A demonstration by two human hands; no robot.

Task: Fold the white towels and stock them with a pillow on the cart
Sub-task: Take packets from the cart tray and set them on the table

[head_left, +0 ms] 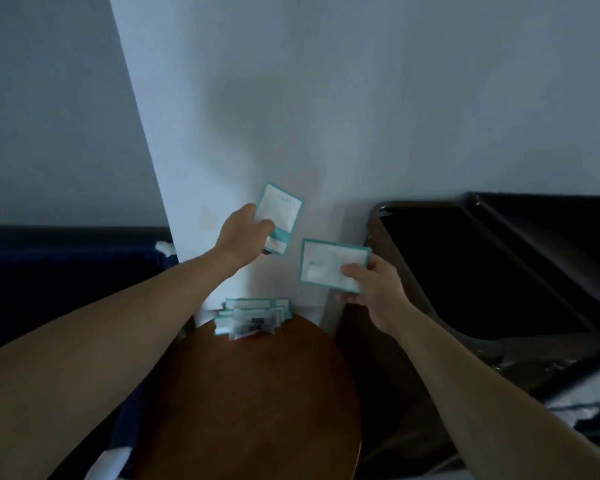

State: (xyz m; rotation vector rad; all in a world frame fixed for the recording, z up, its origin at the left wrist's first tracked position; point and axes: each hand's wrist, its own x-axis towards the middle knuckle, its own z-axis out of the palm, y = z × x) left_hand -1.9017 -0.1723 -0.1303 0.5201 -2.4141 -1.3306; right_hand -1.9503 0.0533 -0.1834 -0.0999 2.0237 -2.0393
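Towels and a pillow do not show plainly anywhere we look; the nearest candidate is a white-and-blue cloth (568,414) low on the right, too dim and cropped for us to name it.

Both of our hands are busy with something else. Our left hand (243,233) pinches the left packet (279,216), a white sachet with a teal border, by its lower edge. Its long axis stands nearly upright, tipped a little to the right. Our right hand (371,289) pinches the right packet (329,263) by its right end, with its long axis lying across.

The two packets are near each other but apart, held up in front of the pale wall (326,98). Below and between the hands, closer to us, a pile of packets (253,315) sits at the far edge of the round wooden table (257,393), against the wall. The pile lies about midway, slightly nearer the left hand.

A dark open container (465,265) stands just beside the right hand, and dark blue fabric (66,271) runs along the left. We cannot tell whether the container belongs to the cart.

We judge that both hands must let go of the packets, probably onto the pile, before any towel work. Folding looks not yet begun.
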